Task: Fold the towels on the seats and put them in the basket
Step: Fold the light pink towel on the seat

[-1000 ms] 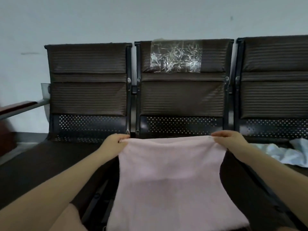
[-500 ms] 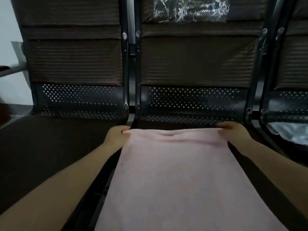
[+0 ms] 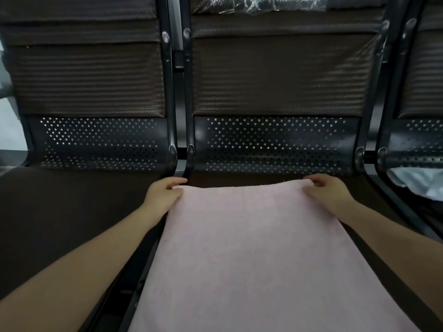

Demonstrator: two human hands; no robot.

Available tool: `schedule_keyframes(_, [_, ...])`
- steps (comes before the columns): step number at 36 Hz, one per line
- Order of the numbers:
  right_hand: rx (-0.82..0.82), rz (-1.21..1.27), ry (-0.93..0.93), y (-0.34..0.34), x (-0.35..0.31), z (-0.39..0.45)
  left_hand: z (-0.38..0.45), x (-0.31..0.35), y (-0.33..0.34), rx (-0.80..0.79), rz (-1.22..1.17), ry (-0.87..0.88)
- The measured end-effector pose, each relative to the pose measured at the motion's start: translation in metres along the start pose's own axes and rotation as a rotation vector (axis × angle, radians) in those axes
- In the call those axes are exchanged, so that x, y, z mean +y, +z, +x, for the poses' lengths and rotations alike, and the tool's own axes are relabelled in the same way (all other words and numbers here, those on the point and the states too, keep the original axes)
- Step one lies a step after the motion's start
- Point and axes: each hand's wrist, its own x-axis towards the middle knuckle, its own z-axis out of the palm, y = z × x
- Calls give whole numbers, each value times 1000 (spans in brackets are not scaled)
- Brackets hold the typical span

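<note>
Now, in the head view, a pink towel [image 3: 259,248] lies flat on the middle seat [image 3: 239,178] of a dark row of seats and takes the centre and the lower part of the frame, down to the bottom edge. The left hand [image 3: 163,194] pinches the far left corner of the towel, with the fingers curled over its edge, just beside the gap between the seats. The right hand [image 3: 328,190] holds the far right corner in the same way, its fingers bent on the cloth. Both forearms come in from the lower corners. At the right edge of the frame a pale crumpled cloth [image 3: 414,183] lies on the next seat. At the top centre, clear plastic wrap [image 3: 268,4] covers the backrest.
</note>
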Motion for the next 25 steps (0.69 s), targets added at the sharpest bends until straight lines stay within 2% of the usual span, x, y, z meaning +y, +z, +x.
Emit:
schedule_keyframes(5, [80, 19, -62, 3, -1, 4, -4, -6, -2, 73, -138, -51])
schedule_keyframes(10, [53, 40, -35, 12, 3, 10, -5, -11, -3, 34, -45, -92])
schedule_keyframes(13, [18, -51, -67, 17, 8, 11, -4, -9, -3, -18, -1, -138])
schedule_keyframes(18, [-20, -187, -59, 15, 3, 17, 1, -2, -5, -48, 58, -114])
schedule_keyframes(23, [157, -139, -77, 8, 3, 24, 13, 14, 5, 61, 55, -33])
schedule_keyframes(25, [171, -146, -46, 5, 5, 26, 15, 20, 11, 60, 100, -27])
